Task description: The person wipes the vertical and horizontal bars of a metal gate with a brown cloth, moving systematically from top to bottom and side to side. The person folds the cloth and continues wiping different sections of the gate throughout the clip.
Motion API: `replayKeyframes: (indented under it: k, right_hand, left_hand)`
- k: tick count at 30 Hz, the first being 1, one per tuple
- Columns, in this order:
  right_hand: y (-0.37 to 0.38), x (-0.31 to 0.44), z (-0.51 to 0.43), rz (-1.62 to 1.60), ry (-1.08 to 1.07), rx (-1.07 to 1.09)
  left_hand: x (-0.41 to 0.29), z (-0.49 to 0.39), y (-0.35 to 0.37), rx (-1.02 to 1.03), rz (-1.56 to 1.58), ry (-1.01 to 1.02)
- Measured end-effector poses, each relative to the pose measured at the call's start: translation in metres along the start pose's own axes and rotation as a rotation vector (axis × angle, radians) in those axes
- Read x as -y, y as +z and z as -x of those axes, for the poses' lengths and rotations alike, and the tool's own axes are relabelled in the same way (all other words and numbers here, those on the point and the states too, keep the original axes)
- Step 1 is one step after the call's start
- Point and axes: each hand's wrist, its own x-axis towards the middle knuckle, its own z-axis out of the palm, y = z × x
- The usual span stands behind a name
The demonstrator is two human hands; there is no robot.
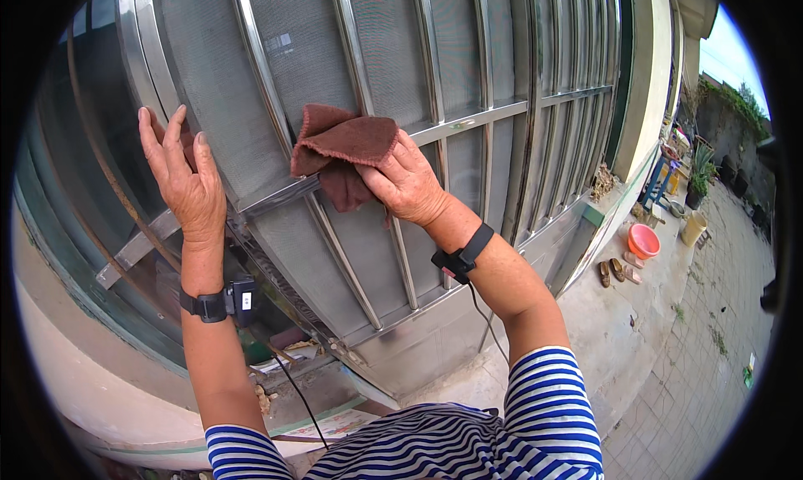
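A brown cloth (345,142) is gripped in my right hand (408,182), against the horizontal crossbar (470,124) of a metal door with upright bars and mesh behind them. Part of the cloth hangs below the bar, and some of my right fingers are hidden by it. My left hand (191,179) is raised at the door's left edge, near its metal frame (147,53), with its fingers spread and no object in it. Whether its fingertips touch the frame I cannot tell. Each wrist wears a black strap with a small device and a cable.
Left of the door is a window with rusty bars (119,198) and a ledge below. On the paved yard at right are a pink basin (643,241), a pair of shoes (611,271), a beige bucket (693,228), a blue stool (656,182) and a potted plant (699,176).
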Motion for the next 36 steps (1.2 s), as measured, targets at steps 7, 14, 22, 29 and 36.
replayKeyframes:
  k: [7,14,22,29,36]
  right_hand:
    - [-0.059,-0.108,0.093,-0.456,0.716,-0.141]
    - [-0.154,-0.216,0.129,0.564,0.102,0.087]
    - [-0.114,-0.172,0.118,-0.270,0.569,-0.226]
    - [-0.125,-0.180,0.133,-0.198,0.522,-0.128]
    - [-0.070,-0.118,0.137,0.221,0.418,-0.069]
  left_hand:
    - [-0.010,0.000,0.011,0.000,-0.007,-0.011]
    - [-0.016,0.000,0.022,-0.023,-0.196,0.020]
    - [-0.022,0.001,0.022,-0.030,-0.398,0.067]
    - [-0.022,0.001,0.024,-0.041,-0.337,0.057]
    - [-0.021,0.004,0.020,-0.010,-0.256,-0.008]
